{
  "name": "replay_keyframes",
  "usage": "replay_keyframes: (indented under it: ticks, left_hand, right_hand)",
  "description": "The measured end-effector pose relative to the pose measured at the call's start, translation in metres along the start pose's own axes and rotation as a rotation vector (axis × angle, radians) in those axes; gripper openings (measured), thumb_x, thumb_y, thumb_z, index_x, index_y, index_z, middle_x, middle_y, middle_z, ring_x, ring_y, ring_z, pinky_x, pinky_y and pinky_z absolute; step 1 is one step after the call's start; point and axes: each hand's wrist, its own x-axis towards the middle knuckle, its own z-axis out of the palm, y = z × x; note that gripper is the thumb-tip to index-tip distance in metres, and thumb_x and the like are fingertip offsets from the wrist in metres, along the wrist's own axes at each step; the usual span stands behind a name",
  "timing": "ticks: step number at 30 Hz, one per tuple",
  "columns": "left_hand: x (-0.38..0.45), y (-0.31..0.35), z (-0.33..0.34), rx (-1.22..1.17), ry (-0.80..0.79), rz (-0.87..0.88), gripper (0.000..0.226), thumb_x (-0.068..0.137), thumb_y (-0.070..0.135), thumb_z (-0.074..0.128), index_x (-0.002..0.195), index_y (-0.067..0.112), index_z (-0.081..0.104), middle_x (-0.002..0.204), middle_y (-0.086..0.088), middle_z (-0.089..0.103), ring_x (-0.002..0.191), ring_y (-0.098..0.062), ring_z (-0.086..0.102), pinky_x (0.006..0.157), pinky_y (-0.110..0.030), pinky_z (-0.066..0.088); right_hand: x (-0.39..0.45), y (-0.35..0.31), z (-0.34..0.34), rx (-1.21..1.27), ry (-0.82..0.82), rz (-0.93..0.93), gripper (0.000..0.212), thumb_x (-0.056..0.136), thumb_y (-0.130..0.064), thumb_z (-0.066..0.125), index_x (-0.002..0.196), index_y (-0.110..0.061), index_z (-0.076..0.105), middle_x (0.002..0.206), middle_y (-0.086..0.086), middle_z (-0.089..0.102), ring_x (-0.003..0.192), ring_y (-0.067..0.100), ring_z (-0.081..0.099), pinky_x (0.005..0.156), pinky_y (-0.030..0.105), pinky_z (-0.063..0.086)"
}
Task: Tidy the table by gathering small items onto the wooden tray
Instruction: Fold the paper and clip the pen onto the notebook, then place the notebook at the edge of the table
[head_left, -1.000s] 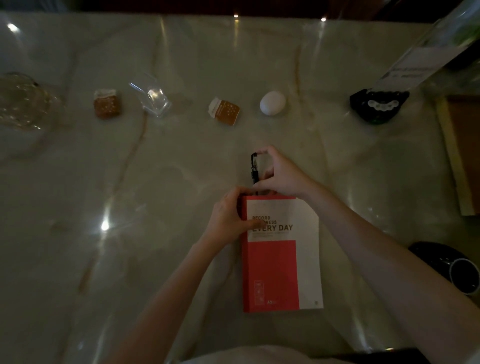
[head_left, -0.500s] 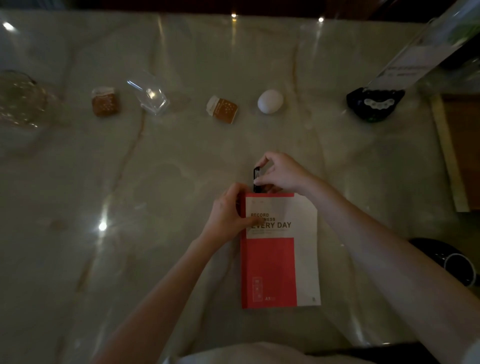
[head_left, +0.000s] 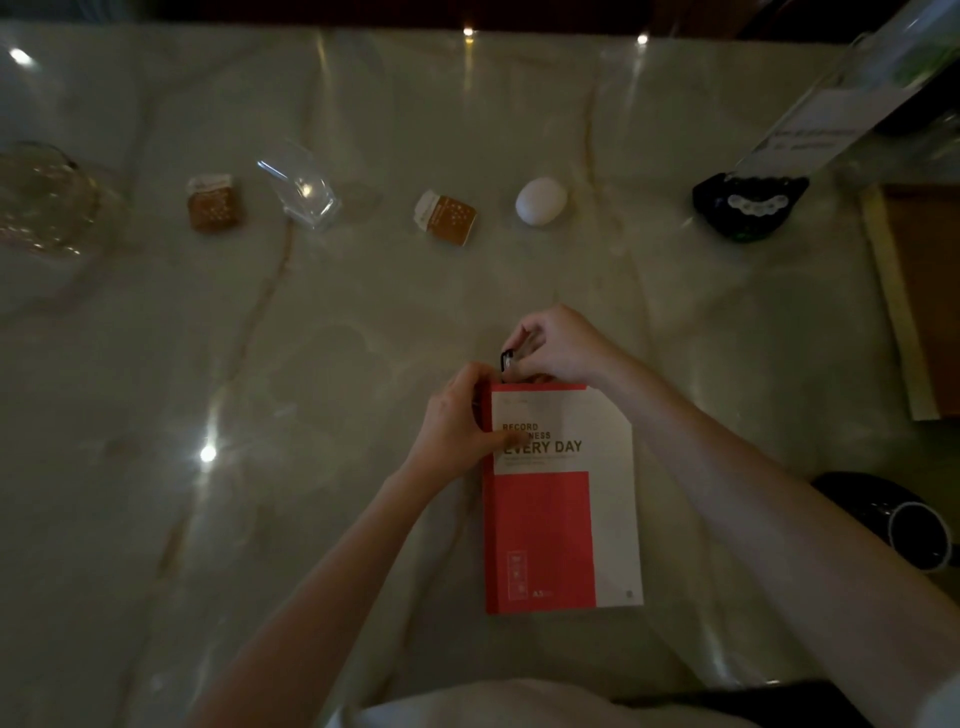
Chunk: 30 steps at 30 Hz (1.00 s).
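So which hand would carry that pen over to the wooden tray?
Probably the right hand: it already pinches the pen, and the tray lies on its side. The left hand grips the notebook.

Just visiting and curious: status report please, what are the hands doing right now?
Left hand grips red-and-white notebook. Right hand pinches small black clip at its top edge. Wooden tray far right, nothing blocking.

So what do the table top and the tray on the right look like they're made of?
Table top: polished stone, probably marble, pale with brown veins and sharp light reflections. Tray: looks like wood, matte, with a pale raised rim around a darker brown base.
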Motion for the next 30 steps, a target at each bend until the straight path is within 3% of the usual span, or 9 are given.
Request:
replay_keyframes:
  ticks: [4,9,15,20,25,28,30]
  left_hand:
    - [0.000,0.003,0.001,0.021,0.013,-0.018,0.054,0.057,0.022,0.084,0.098,0.022,0.048,0.095,-0.001,0.062,0.082,-0.015,0.060,0.069,-0.030,0.054]
    - [-0.007,0.006,0.008,0.097,0.065,0.026,0.061,0.063,0.023,0.080,0.114,0.014,0.049,0.108,-0.001,0.052,0.094,-0.013,0.052,0.081,-0.029,0.050]
    - [-0.011,0.002,0.007,0.431,0.157,0.133,0.066,0.067,0.044,0.073,0.120,0.012,0.050,0.116,-0.004,0.055,0.106,-0.021,0.045,0.088,-0.029,0.038]
    - [-0.022,-0.001,0.008,0.510,0.142,0.166,0.069,0.080,0.051,0.056,0.134,0.013,0.037,0.136,-0.006,0.044,0.121,-0.024,0.040,0.100,-0.040,0.038]
    - [-0.055,-0.015,0.011,0.568,0.086,0.124,0.080,0.080,0.063,0.016,0.145,0.015,0.011,0.154,-0.005,0.017,0.141,-0.020,0.012,0.112,-0.030,0.009]
    - [-0.077,-0.025,0.018,0.618,0.087,0.087,0.083,0.079,0.063,0.009,0.144,0.013,0.007,0.155,-0.006,0.010,0.142,-0.020,0.005,0.111,-0.029,0.000]
    - [-0.092,-0.027,0.024,0.622,0.109,0.054,0.084,0.078,0.063,0.007,0.144,0.011,0.010,0.155,-0.007,0.010,0.142,-0.020,0.004,0.111,-0.029,-0.002]
  right_hand:
    - [0.000,0.000,-0.004,-0.018,0.006,-0.025,0.019,0.078,-0.008,0.069,0.097,-0.005,0.068,0.079,0.008,0.069,0.070,0.017,0.066,0.062,0.021,0.054]
    - [-0.006,-0.001,-0.010,0.003,-0.037,0.003,0.025,0.090,-0.008,0.052,0.111,-0.005,0.064,0.093,0.013,0.070,0.087,0.024,0.067,0.078,0.032,0.054]
    - [-0.027,0.002,-0.011,-0.017,0.044,-0.036,0.026,0.091,-0.010,0.048,0.113,-0.008,0.061,0.106,0.011,0.068,0.090,0.016,0.063,0.084,0.029,0.051]
    - [-0.069,0.025,-0.007,-0.101,0.278,-0.107,0.026,0.093,-0.017,0.047,0.114,-0.011,0.062,0.112,0.006,0.066,0.102,0.014,0.060,0.085,0.021,0.041]
    - [-0.120,0.071,0.032,-0.273,0.648,-0.144,0.029,0.091,-0.010,0.049,0.118,-0.005,0.058,0.119,0.010,0.062,0.113,0.025,0.055,0.090,0.022,0.035]
    - [-0.139,0.100,0.064,-0.384,0.675,-0.040,0.046,0.090,-0.027,0.039,0.127,-0.003,0.050,0.131,0.014,0.054,0.123,0.031,0.047,0.103,0.037,0.036]
    - [-0.148,0.115,0.085,-0.404,0.653,0.069,0.063,0.087,-0.042,0.026,0.136,-0.005,0.039,0.143,0.014,0.042,0.134,0.029,0.036,0.111,0.039,0.027]
